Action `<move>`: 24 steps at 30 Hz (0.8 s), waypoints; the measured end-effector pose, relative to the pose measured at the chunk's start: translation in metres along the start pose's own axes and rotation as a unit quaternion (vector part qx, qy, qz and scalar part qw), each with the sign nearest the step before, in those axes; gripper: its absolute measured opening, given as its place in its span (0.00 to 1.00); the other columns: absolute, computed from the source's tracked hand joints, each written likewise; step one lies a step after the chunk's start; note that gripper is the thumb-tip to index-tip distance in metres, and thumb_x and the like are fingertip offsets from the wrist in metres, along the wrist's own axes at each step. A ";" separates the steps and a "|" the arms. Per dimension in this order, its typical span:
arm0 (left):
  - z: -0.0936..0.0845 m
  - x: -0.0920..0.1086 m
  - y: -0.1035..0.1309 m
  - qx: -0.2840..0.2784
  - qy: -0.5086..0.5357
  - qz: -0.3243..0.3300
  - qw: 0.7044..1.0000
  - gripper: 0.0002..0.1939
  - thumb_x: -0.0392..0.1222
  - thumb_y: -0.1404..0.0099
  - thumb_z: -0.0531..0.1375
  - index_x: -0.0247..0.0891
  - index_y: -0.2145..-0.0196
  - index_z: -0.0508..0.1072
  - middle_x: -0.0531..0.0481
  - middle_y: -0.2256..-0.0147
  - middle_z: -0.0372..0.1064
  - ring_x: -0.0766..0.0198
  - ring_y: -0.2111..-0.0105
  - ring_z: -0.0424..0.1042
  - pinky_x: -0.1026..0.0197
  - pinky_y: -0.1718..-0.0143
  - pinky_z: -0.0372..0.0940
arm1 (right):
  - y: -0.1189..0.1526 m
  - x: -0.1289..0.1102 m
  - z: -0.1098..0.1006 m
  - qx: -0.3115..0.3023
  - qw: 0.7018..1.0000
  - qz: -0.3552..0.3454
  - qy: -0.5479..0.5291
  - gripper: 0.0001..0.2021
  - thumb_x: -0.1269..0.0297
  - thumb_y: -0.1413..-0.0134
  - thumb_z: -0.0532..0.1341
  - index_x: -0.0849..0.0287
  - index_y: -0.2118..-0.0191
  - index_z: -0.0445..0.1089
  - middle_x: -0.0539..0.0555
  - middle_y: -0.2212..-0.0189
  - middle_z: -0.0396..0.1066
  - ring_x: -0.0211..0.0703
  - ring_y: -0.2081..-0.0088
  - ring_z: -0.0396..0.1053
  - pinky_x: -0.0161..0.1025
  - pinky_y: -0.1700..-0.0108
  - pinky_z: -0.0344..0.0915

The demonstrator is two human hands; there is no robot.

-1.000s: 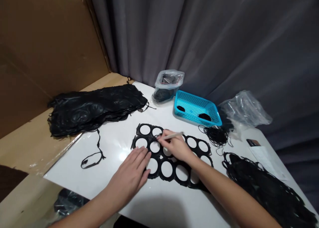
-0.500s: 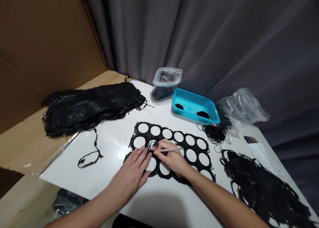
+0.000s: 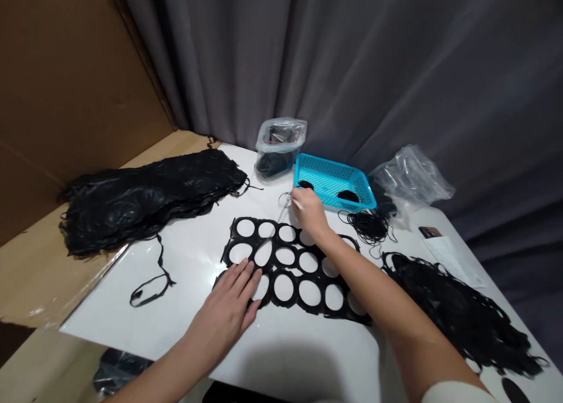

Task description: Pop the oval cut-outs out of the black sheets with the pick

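Observation:
A black sheet with rows of round holes (image 3: 291, 298) lies on the white table. My left hand (image 3: 233, 291) rests flat on its left part, fingers stretched out. Beyond the sheet's far edge, close to the blue basket (image 3: 336, 174), my right hand (image 3: 310, 212) is closed around a slender white stick-like tool (image 3: 298, 204); its exact kind is unclear. A thin dark strand (image 3: 281, 212) is drawn taut from a hole in the sheet up to my right hand, with loose loops by the fingertips.
Stacked black sheets (image 3: 149, 197) lie at the left, a loose black strip (image 3: 152, 291) nearer me. A plastic bag (image 3: 279, 148) stands behind. To the right are coiled black rings (image 3: 367, 226), a clear bag (image 3: 411, 177) and a heap of black scraps (image 3: 457, 309).
My right hand has moved away from me, off the sheet toward the basket, pulling thin strands along. The hole's edge is drawn narrower. My left hand stays on the sheet.

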State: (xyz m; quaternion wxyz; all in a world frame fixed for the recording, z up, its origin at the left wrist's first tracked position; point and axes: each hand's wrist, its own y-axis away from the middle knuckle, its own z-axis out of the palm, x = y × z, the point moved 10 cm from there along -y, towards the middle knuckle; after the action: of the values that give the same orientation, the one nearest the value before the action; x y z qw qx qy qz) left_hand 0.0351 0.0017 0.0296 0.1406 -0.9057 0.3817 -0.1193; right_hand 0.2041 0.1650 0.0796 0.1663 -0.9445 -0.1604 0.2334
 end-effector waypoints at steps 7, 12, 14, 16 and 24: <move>-0.009 0.004 -0.015 0.026 0.000 0.008 1.000 0.20 0.43 0.26 0.52 0.31 0.42 0.69 0.34 0.41 0.67 0.46 0.40 0.67 0.44 0.41 0.64 | 0.034 0.021 -0.022 -0.013 0.992 0.078 -0.096 0.11 0.67 0.39 0.57 0.55 0.74 0.60 0.52 0.73 0.69 0.46 0.67 0.66 0.40 0.64 0.59; 0.006 0.021 -0.035 0.008 0.046 0.051 0.998 0.24 0.42 0.27 0.53 0.29 0.37 0.63 0.33 0.38 0.64 0.48 0.37 0.63 0.48 0.37 0.60 | 0.102 -0.012 0.018 -0.154 0.939 0.145 -0.271 0.10 0.66 0.42 0.60 0.55 0.74 0.62 0.49 0.70 0.73 0.43 0.65 0.70 0.38 0.61 0.63; 0.014 0.024 -0.036 -0.005 0.047 0.057 0.997 0.24 0.42 0.27 0.54 0.29 0.37 0.64 0.34 0.39 0.65 0.47 0.37 0.63 0.47 0.37 0.59 | 0.115 -0.014 0.023 -0.149 0.929 0.167 -0.295 0.10 0.65 0.41 0.60 0.55 0.73 0.62 0.49 0.69 0.73 0.43 0.63 0.71 0.38 0.59 0.64; 0.021 0.025 -0.034 -0.018 0.039 0.056 0.997 0.24 0.43 0.27 0.54 0.30 0.38 0.65 0.33 0.38 0.64 0.46 0.36 0.62 0.46 0.36 0.59 | 0.121 -0.013 0.024 -0.134 0.924 0.177 -0.313 0.09 0.65 0.41 0.60 0.55 0.72 0.63 0.50 0.67 0.74 0.44 0.60 0.72 0.39 0.56 0.64; 0.025 0.030 -0.032 -0.042 0.017 0.065 0.997 0.24 0.42 0.28 0.57 0.31 0.38 0.64 0.30 0.37 0.60 0.41 0.35 0.58 0.41 0.37 0.59 | 0.123 -0.016 0.022 -0.112 0.933 0.159 -0.302 0.09 0.69 0.42 0.61 0.55 0.73 0.64 0.50 0.66 0.73 0.44 0.59 0.70 0.40 0.55 0.64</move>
State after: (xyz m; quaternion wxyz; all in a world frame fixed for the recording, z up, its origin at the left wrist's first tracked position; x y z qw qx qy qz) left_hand 0.0846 0.0058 0.0204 0.1032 -0.8819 0.4469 -0.1087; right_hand 0.2074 0.0542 0.0198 -0.0365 -0.8552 -0.0755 0.5115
